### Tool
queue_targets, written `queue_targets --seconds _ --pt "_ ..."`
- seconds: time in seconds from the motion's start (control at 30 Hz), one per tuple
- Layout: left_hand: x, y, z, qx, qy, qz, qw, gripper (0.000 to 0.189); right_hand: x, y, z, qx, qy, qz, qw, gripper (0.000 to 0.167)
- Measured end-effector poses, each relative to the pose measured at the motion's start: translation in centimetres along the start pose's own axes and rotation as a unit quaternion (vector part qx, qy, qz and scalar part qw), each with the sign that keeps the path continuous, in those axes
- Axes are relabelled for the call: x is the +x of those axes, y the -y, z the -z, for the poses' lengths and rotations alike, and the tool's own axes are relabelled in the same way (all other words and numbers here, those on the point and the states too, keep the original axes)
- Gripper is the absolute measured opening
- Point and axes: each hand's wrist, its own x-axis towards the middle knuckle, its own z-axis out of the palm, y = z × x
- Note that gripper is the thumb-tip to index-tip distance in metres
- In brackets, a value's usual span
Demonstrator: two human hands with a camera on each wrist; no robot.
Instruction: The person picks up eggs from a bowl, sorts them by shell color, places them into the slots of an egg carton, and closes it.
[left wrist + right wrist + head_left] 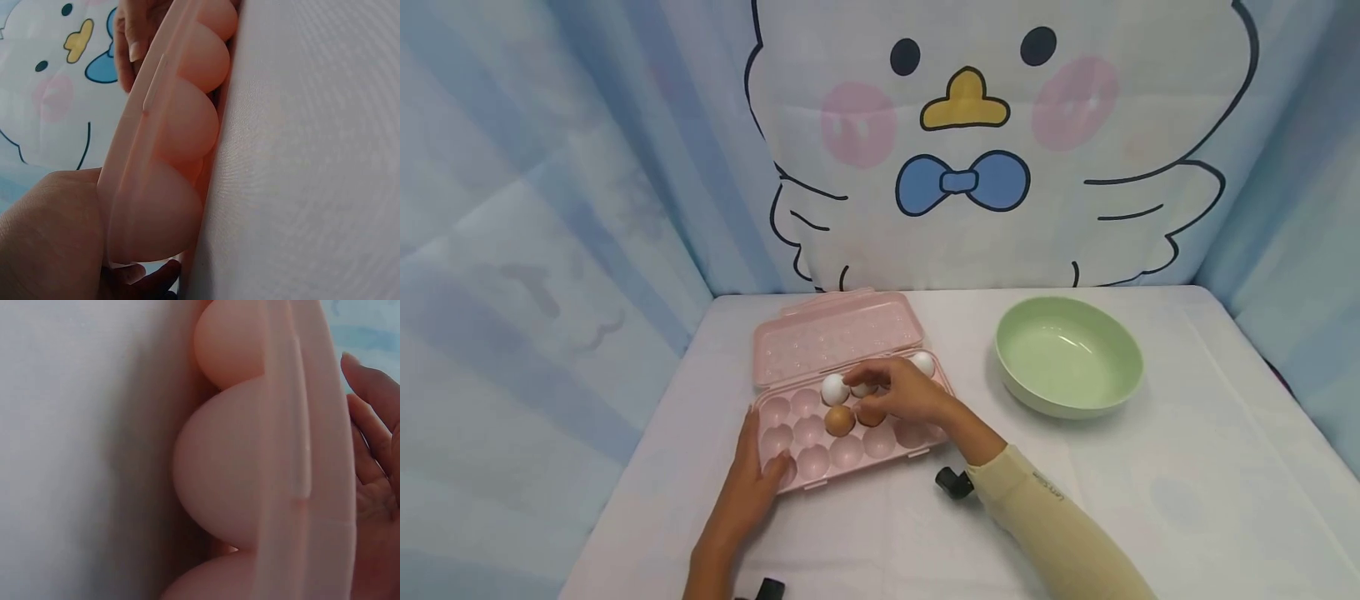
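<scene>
A pink egg carton point(846, 451) lies on the table with its lid point(838, 333) folded back. My left hand point(751, 479) grips its left end, thumb over the front corner; in the left wrist view its fingers point(159, 281) reach beneath the carton. My right hand point(898, 390) hovers over the middle cups, thumb and fingers apart, fingertips right at a white egg point(834, 390). Another white egg point(863, 389) shows in the gap between them. Below sit a brown egg point(839, 421) and a second brown egg point(872, 416), partly covered by the hand. A further white egg point(922, 363) sits near the back right corner.
A light green bowl point(1067, 358) stands on the table to the right of the carton. White cloth covers the table point(1000, 517). A curtain printed with a cartoon bird point(962, 233) hangs behind. Black wrist gear point(953, 483) shows beside the right sleeve.
</scene>
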Motion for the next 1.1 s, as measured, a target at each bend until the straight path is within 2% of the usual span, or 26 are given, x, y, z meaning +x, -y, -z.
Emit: queue_targets --seconds 0.17,0.27,0.4,0.5,0.6,0.7,0.8,0.87,0.97,1.1 --pt "0.3 -0.4 -0.2 -0.006 0.012 -0.016 0.9998 0.088 -0.1 0.2 1.6 0.014 0.012 -0.002 0.9998 0.036" --pt "0.2 -0.8 0.7 0.009 0.030 -0.004 0.9995 0.089 0.0 0.4 2.9 0.016 0.009 -0.008 0.9998 0.031" --pt "-0.2 -2.0 3.8 0.068 0.056 0.021 0.9959 0.088 0.2 0.2 5.0 0.018 -0.046 -0.017 0.9986 0.028" --pt "0.3 -3.4 6.9 0.119 0.055 0.006 0.9914 0.082 0.3 -0.5 6.6 0.033 -0.119 -0.035 0.9917 0.028" --pt "2.4 -4.2 9.3 0.145 0.039 -0.030 0.9882 0.077 0.6 -1.7 7.8 0.061 -0.189 -0.070 0.9775 0.033" --pt "6.0 -3.4 10.4 0.127 0.030 -0.055 0.9899 0.073 1.1 -2.9 8.6 0.084 -0.215 -0.125 0.9649 0.042" --pt "9.8 -1.5 10.1 0.061 0.055 -0.050 0.9954 0.069 1.5 -3.9 8.8 0.110 -0.186 -0.184 0.9589 0.049" --pt "11.7 -0.4 9.5 0.005 0.079 -0.028 0.9965 0.066 1.8 -4.3 8.8 0.118 -0.155 -0.218 0.9564 0.049" --pt "13.4 0.6 8.5 -0.052 0.098 -0.003 0.9938 0.063 2.2 -5.0 8.6 0.130 -0.118 -0.241 0.9545 0.048" --pt "14.2 0.9 7.7 -0.081 0.087 -0.001 0.9930 0.060 2.6 -5.7 8.5 0.147 -0.114 -0.250 0.9501 0.045"
